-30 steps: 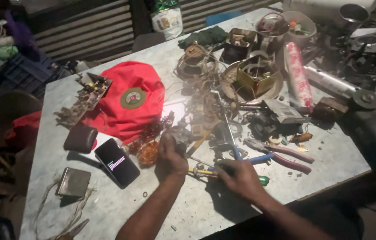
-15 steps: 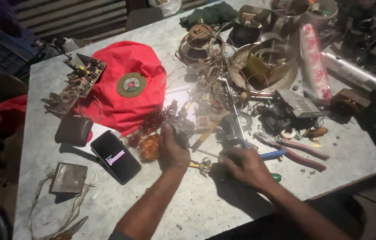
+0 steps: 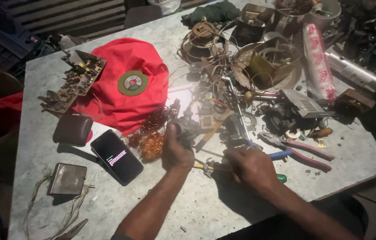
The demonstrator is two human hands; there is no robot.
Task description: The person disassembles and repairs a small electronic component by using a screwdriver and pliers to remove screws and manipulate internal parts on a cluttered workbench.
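My left hand (image 3: 177, 151) is closed around a small grey metal part (image 3: 187, 129); the grip is tight, fingers wrapped over it, and the part sits just above the table (image 3: 223, 209), beside a tangle of copper wire (image 3: 151, 144). My right hand (image 3: 250, 166) rests on the table just right of it, fingers curled down over something I cannot make out; whether the grip has hold of a tool there, I cannot tell. Between the two hands lies a yellow-handled tool (image 3: 203, 167), flat on the table. A blue-handled screwdriver (image 3: 281, 155) lies just past my right hand, and red-handled pliers (image 3: 305, 152) lie beyond that.

Left of my left hand: a black phone (image 3: 117, 156), screen lit, lying flat. Further left, a dark pouch (image 3: 72, 129) and a small metal box with trailing wires (image 3: 67, 179). Behind these, a red cloth (image 3: 126, 89) with a green disc (image 3: 133, 82) resting on it, and a circuit board (image 3: 75, 80) touching the cloth's left edge. Behind the part, a heap of mixed metal scrap (image 3: 241, 80).
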